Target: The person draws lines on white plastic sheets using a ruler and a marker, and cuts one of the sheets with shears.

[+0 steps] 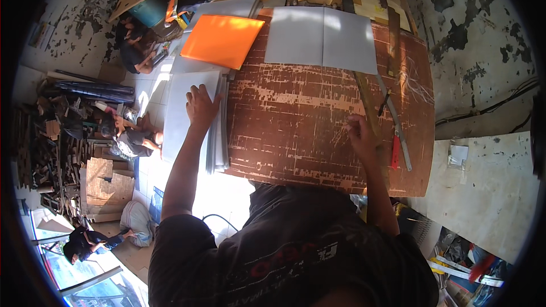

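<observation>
Resting palm-down, fingers spread and gripping nothing, the left hand (200, 106) presses on a stack of white sheets (193, 119) at nine o'clock, along the left edge of the scratched brown tabletop (296, 131). At three o'clock the right hand (360, 135) sits curled on the board; whether it pinches anything cannot be told. Just right of it lie a red-handled cutter (395, 150) and a metal ruler (398, 128). Farther off, at twelve o'clock, lie two grey sheets (321, 40); at eleven, an orange sheet (222, 40).
</observation>
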### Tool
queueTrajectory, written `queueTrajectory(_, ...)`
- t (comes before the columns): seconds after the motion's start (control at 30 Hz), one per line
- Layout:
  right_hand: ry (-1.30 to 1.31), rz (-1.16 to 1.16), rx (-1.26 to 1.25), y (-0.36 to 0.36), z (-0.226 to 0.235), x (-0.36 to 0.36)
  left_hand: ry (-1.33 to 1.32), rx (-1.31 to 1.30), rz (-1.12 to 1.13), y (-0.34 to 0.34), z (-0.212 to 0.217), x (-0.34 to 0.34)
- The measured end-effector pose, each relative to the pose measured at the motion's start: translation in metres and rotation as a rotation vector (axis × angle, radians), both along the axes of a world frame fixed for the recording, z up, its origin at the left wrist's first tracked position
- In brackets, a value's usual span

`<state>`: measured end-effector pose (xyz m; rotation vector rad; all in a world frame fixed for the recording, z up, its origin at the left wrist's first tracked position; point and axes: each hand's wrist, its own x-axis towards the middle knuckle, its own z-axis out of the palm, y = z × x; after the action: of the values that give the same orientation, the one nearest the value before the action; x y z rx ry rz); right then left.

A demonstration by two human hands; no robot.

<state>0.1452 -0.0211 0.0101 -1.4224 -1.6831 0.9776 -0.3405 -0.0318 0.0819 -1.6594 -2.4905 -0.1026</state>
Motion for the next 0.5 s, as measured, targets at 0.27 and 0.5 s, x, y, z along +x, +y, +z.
queueTrajectory(0.27, 0.007, 0.031, -0.056, -0.007, 0.006, 0.002, -0.148, 0.149, -0.049, -0.006, 0.005, -0.034)
queueTrajectory(0.5, 0.035, 0.095, -0.093, -0.014, 0.031, -0.015, -0.043, 0.123, -0.121, -0.016, 0.108, 0.029)
